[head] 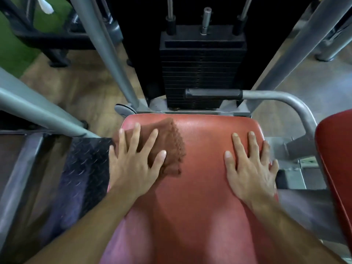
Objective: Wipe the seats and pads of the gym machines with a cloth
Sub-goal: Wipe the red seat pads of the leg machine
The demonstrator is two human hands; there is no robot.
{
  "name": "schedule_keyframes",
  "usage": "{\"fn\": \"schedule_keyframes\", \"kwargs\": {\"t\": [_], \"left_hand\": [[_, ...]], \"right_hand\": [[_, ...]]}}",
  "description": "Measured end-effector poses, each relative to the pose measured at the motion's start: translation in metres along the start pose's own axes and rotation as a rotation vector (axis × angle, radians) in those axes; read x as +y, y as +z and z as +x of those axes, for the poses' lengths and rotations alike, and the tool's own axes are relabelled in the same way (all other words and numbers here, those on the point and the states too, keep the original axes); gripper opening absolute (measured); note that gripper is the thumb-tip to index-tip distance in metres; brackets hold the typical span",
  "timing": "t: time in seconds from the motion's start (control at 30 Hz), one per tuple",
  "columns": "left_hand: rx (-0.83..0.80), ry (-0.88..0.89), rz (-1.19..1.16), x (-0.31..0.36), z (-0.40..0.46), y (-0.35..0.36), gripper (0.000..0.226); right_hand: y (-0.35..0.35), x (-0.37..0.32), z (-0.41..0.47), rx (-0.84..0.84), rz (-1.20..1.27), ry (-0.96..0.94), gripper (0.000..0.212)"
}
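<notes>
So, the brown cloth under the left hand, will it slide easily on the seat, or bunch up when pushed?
The cloth looks soft and floppy: its edge is already rumpled. The red seat looks smooth and glossy, so it probably slides easily. The left hand presses it flat with spread fingers, which likely limits bunching.

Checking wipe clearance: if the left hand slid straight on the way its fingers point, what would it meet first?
Probably the seat's far edge; the left hand, flat on the cloth, points there, with the weight stack beyond.

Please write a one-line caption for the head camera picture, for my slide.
Left hand presses a brown cloth flat on the red seat; right hand rests on it bare.
</notes>
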State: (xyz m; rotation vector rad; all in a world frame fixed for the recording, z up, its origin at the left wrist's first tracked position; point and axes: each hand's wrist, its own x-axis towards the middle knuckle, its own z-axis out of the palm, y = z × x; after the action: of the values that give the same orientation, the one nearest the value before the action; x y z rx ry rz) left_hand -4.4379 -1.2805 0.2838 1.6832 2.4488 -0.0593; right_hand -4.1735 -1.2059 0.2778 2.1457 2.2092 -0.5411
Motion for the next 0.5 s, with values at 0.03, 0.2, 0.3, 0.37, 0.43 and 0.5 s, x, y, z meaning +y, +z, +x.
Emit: {"fn": "schedule_keyframes", "kwargs": {"t": [0.03,0.2,0.3,0.37,0.43,0.5], "left_hand": [[-0.019,-0.016,-0.001,-0.003,-0.01,0.001,0.066],[-0.029,-0.06,0.008,0.003,0.014,-0.008,0.07],[-0.047,-0.135,-0.067,0.011,0.04,-0.012,0.07],[-0.066,-0.19,-0.11,0.014,0.051,-0.013,0.069],[-0.083,-0.211,-0.121,0.016,0.054,-0.013,0.069],[-0.05,-0.205,-0.131,0.016,0.049,-0.012,0.068]], "right_hand": [[0.001,0.001,0.0,0.007,0.005,-0.005,0.058],[0.004,-0.001,0.0,0.025,-0.007,-0.018,0.06],[0.007,0.002,-0.001,0.048,-0.01,-0.022,0.059],[0.008,0.002,0.0,0.047,-0.009,-0.025,0.058],[0.008,0.002,0.001,0.051,-0.012,-0.018,0.059],[0.007,0.001,0.0,0.043,-0.007,-0.011,0.06]]}}
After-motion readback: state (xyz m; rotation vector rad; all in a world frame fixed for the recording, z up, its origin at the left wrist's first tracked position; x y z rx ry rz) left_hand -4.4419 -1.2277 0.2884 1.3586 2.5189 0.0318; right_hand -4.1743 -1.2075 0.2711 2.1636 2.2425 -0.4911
